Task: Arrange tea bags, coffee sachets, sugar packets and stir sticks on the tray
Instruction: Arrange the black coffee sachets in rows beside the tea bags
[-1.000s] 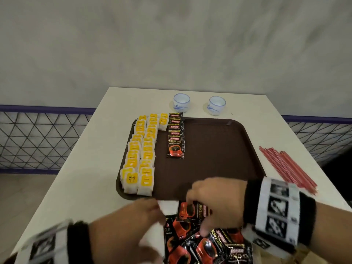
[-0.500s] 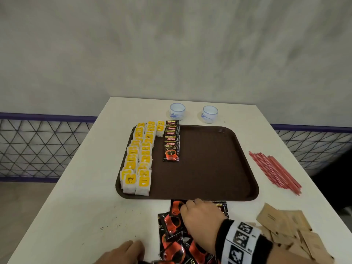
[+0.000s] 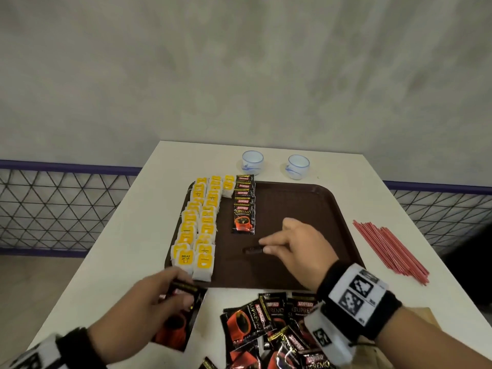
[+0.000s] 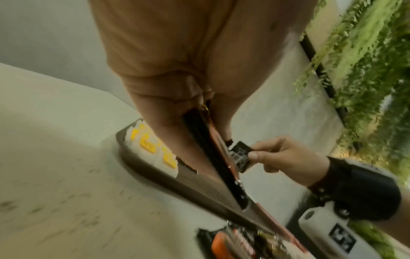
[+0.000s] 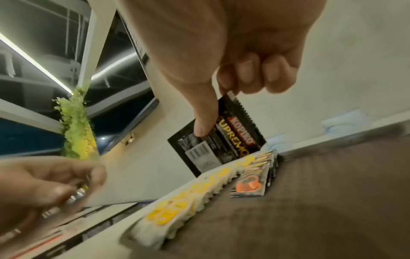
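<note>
Right hand (image 3: 300, 249) is over the tray (image 3: 306, 209), thumb and fingers pinched on one coffee sachet (image 5: 221, 138), held edge-on to the head camera so it reads as a thin dark sliver. Wrist view shows it hanging from the pinch by its top edge, print side out.

Left hand (image 3: 149, 302) is low over the tabletop (image 3: 119, 262) at the tray's near-left corner, fingers curled round a second sachet (image 3: 178, 315). It looks like one sachet, but I cannot tell for sure.

Key relation: the laid coffee row (image 3: 243, 206) sits just forward and left of the right hand, running near-to-far along the tray and shingled, with the nearest sachet fully exposed. Its near end is the open slot. The right hand is clearly the closer one, and the left is well back, off the tray.

My read: the right sachet's long axis needs to turn in line with the row, then lie flat overlapping or butting the near sachet. The left one is next in the queue.

Tea bags (image 3: 198, 227) fill two columns touching the tray's left rim, immediately left of the coffee row.

Off-tray stock:
- Loose sachet pile (image 3: 266, 328) on the tabletop near the tray's front edge
- Red stir sticks (image 3: 391, 251) to the right of the tray, untouched
- Brown packets (image 3: 426, 318) barely visible behind the right wrist

Two cups (image 3: 275, 166) sit beyond the tray's far edge.
</note>
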`<act>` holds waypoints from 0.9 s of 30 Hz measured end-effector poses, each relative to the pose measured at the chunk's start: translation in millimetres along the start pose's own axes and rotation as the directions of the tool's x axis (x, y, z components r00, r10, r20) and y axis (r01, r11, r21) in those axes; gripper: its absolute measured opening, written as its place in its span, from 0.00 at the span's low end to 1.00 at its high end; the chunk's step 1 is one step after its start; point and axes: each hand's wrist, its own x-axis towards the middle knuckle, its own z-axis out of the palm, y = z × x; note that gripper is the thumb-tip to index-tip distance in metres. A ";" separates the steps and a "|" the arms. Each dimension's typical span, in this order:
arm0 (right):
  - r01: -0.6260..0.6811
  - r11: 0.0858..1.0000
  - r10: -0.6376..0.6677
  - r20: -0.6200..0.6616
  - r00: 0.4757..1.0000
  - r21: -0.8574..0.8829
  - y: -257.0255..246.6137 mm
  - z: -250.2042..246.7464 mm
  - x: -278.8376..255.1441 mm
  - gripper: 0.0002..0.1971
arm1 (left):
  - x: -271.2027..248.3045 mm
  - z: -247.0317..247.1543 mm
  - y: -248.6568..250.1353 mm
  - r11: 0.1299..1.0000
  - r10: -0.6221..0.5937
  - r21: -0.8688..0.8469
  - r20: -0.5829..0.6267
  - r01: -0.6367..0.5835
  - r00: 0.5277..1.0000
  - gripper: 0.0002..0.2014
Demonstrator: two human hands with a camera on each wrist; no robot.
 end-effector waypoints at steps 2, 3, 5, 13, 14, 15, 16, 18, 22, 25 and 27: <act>-0.061 0.998 0.060 -0.033 0.998 -0.004 10.3 2.8 20.3 0.11 | 15.6 1.4 5.5 0.994 -0.009 -0.110 -0.050 0.004 0.999 0.09; -0.093 0.996 0.093 -0.047 0.995 0.006 15.5 5.3 28.8 0.11 | 23.9 2.7 8.4 0.986 -0.036 -0.165 -0.054 0.027 0.998 0.08; -0.135 0.990 0.137 -0.073 0.988 0.031 22.1 10.5 42.7 0.11 | 41.3 5.3 17.3 0.950 -0.098 -0.301 -0.046 0.079 0.994 0.09; -0.157 0.974 0.180 -0.137 0.974 0.162 30.0 29.1 72.6 0.13 | 83.5 13.5 24.7 0.897 -0.142 -0.434 -0.105 0.083 0.984 0.20; -0.151 0.954 0.192 -0.146 0.970 0.258 31.5 32.1 76.5 0.13 | 86.5 13.4 23.0 0.897 -0.144 -0.435 -0.116 0.080 0.983 0.20; -0.156 0.919 0.218 -0.139 0.966 0.362 33.1 34.2 79.8 0.14 | 88.9 13.2 21.2 0.899 -0.146 -0.430 -0.121 0.081 0.982 0.21; -0.173 0.871 0.249 -0.110 0.962 0.460 34.0 35.1 82.5 0.15 | 91.2 13.3 19.1 0.902 -0.147 -0.423 -0.123 0.082 0.981 0.21; -0.205 0.781 0.282 -0.040 0.958 0.591 32.8 34.8 86.4 0.12 | 95.6 13.1 16.3 0.920 -0.138 -0.384 -0.123 0.081 0.983 0.21; -0.207 0.753 0.275 -0.013 0.961 0.624 32.5 41.4 93.3 0.09 | 103.9 13.8 16.7 0.942 -0.092 -0.332 -0.123 0.047 0.988 0.18; -0.278 0.729 0.330 0.034 0.943 0.625 36.2 49.5 97.6 0.10 | 111.8 17.6 18.8 0.961 -0.057 -0.276 -0.156 0.012 0.986 0.20; -0.347 0.692 0.375 0.097 0.922 0.633 36.8 56.4 100.0 0.15 | 118.1 22.1 17.9 0.968 -0.047 -0.251 -0.159 0.005 0.986 0.19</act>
